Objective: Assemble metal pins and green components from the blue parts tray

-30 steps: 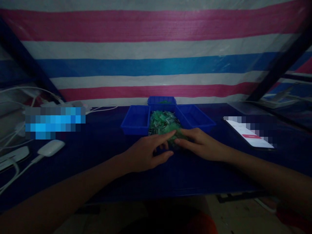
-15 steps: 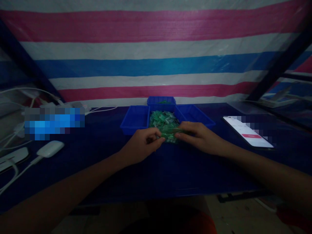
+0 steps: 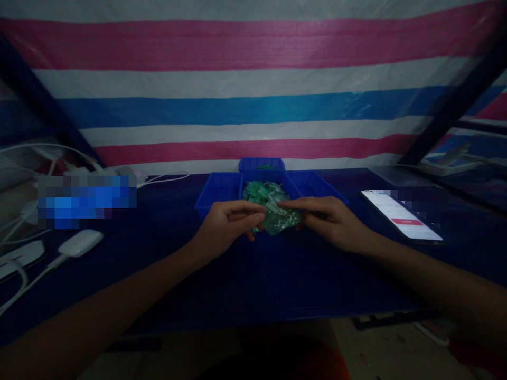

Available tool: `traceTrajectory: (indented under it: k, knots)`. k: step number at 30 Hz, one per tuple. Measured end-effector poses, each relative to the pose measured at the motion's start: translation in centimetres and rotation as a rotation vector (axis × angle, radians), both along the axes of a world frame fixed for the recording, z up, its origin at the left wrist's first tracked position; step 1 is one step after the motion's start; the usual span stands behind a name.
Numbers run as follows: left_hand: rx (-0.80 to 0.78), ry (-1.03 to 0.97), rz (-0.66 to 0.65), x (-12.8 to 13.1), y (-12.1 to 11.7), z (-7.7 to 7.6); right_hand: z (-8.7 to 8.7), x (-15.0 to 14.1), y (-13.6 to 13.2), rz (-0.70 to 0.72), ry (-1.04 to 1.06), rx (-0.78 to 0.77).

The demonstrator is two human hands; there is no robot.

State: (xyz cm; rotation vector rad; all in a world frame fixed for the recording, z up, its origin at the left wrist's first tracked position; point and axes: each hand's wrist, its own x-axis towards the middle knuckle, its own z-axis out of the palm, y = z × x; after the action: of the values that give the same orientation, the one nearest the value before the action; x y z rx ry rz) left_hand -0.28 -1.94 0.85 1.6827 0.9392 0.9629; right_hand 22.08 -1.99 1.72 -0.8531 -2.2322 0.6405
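A heap of small green pieces (image 3: 264, 193) fills the middle blue tray (image 3: 292, 186). In front of it a clump of green pieces in clear wrapping (image 3: 280, 220) is held just above the dark blue table. My left hand (image 3: 227, 224) is closed, pinching the clump's left side. My right hand (image 3: 330, 220) grips its right side, fingers together and pointing left. The light is dim and the single pieces are hard to tell apart.
Blue trays stand left (image 3: 218, 192), right (image 3: 317, 186) and behind (image 3: 261, 163) the middle one. A lit phone (image 3: 402, 215) lies at the right. White chargers (image 3: 81, 243) and cables (image 3: 24, 274) lie at the left. A striped tarp (image 3: 253, 84) hangs behind.
Both hands drew together and rose slightly from the table. My left hand went from a pointing finger to a pinch, and the green clump now hangs between the two hands.
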Motion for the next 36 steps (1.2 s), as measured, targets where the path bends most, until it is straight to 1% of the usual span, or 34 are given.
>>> traceTrajectory:
  k: [2, 6, 11, 13, 17, 20, 22, 23, 24, 25, 27, 29, 30, 32, 36]
  knots:
    - [0.004, -0.012, 0.050, 0.1, 0.1, -0.1, 0.0, 0.0, -0.1, 0.026, -0.019, 0.011]
    - [-0.001, -0.100, 0.083, 0.3, 0.3, -0.2, -0.1, -0.2, 0.0, 0.036, -0.055, 0.018]
    - [0.016, -0.080, 0.078, 0.4, 0.0, -0.2, -0.5, -0.6, 0.2, -0.010, -0.109, 0.220]
    - [0.043, -0.052, 0.060, 0.5, -0.2, -0.2, -0.6, -0.8, 0.1, -0.018, -0.130, 0.240]
    - [0.144, -0.005, 0.002, 0.6, -0.8, -0.4, -0.6, -1.2, -0.6, 0.027, -0.150, 0.161]
    - [0.289, 0.060, -0.116, 0.8, -1.3, -0.2, -0.9, -1.6, -1.0, 0.063, -0.122, 0.048]
    - [0.360, 0.097, -0.202, 0.9, -1.6, -0.1, -1.1, -1.8, -0.9, 0.055, -0.089, -0.017]
    - [0.380, 0.108, -0.223, 0.9, -1.7, -0.1, -1.1, -1.8, -0.8, 0.043, -0.075, -0.041]
    - [0.390, 0.113, -0.219, 0.9, -1.7, -0.2, -1.2, -1.8, -0.7, 0.029, -0.062, -0.058]
    - [0.391, 0.114, -0.185, 0.9, -1.6, -0.2, -1.2, -1.7, -0.6, 0.017, -0.053, -0.073]
    - [0.370, 0.110, -0.063, 0.9, -1.3, -0.5, -1.1, -1.5, -0.3, 0.003, -0.046, -0.100]
    - [0.313, 0.107, 0.062, 0.8, -0.8, -0.7, -0.9, -1.2, -0.1, 0.001, -0.050, -0.120]
    - [0.282, 0.106, 0.099, 0.8, -0.6, -0.8, -0.9, -1.1, 0.0, 0.003, -0.055, -0.127]
    - [0.226, 0.123, 0.107, 0.6, -0.2, -0.9, -0.8, -0.9, 0.2, 0.006, -0.068, -0.146]
    - [0.177, 0.169, 0.052, 0.5, -0.1, -0.7, -0.9, -0.8, 0.4, -0.032, -0.064, -0.177]
